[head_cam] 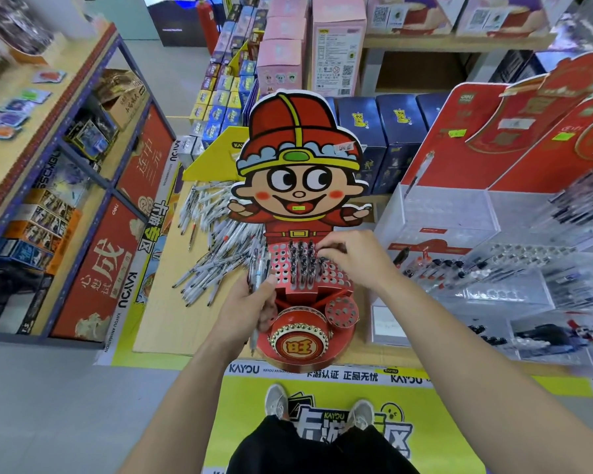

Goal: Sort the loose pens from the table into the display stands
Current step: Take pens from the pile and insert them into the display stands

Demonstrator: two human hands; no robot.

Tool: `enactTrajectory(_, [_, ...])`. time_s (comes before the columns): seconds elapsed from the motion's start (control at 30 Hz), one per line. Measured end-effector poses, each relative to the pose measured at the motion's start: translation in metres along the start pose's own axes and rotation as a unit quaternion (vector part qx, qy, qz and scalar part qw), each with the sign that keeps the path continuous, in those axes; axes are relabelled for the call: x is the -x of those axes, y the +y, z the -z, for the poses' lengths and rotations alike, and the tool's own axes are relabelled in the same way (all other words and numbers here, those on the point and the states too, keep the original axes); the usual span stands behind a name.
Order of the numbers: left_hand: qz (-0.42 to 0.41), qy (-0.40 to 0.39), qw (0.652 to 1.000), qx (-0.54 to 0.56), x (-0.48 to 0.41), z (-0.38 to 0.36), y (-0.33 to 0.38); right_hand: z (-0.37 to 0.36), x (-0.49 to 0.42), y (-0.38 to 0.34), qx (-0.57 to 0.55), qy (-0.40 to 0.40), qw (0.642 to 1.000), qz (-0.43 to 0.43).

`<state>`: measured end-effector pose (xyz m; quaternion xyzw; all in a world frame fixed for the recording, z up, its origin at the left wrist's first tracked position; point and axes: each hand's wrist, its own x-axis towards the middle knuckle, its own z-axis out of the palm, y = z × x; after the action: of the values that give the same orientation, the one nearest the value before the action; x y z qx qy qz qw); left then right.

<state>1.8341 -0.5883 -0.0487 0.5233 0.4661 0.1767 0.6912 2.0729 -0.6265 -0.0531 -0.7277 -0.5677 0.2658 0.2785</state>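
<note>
A red cartoon-figure display stand (pixel 298 295) stands at the table's front edge, its holed rack (pixel 336 273) holding several dark-capped pens (pixel 302 265). My left hand (pixel 250 307) grips a bundle of white pens (pixel 259 268) just left of the rack. My right hand (pixel 353 258) rests over the rack's right side, fingertips pinched on a pen at the holes. A pile of loose pens (pixel 213 241) lies on the table to the left of the stand.
Clear acrylic pen stands (pixel 493 234) with red backboards fill the table's right side. Dark blue boxes (pixel 380 138) and pink boxes (pixel 281 46) stand behind. A blue shelf unit (pixel 83 165) is on the left, across a grey floor aisle.
</note>
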Motion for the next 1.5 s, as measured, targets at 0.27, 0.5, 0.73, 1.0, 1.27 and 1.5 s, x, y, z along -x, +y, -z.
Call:
enactTrajectory(0.27, [0.054,0.023,0.995,0.075,0.002,0.002,0.003,0.008,0.006,-0.004,-0.075,-0.01,0.996,-0.04])
enactTrajectory(0.5, [-0.037,-0.028,0.999,-0.015,0.008,-0.013,0.016,0.007,0.035,-0.047,-0.084,0.087,0.993,-0.012])
enactTrajectory(0.73, [-0.098,-0.061,0.991,-0.065,0.012,-0.032,0.028,-0.003,0.041,-0.065,-0.119,0.071,0.99,-0.035])
enactTrajectory(1.0, [-0.085,-0.069,0.989,-0.1,0.009,-0.041,0.025,-0.002,0.043,-0.054,-0.145,0.086,0.981,-0.092])
enactTrajectory(1.27, [-0.08,-0.052,0.988,-0.125,0.01,-0.048,0.033,0.005,0.043,-0.056,-0.198,0.102,0.966,-0.127])
enactTrajectory(1.5, [-0.068,-0.04,0.991,-0.111,0.0,-0.051,0.036,0.037,0.062,-0.055,-0.304,0.188,0.928,-0.109])
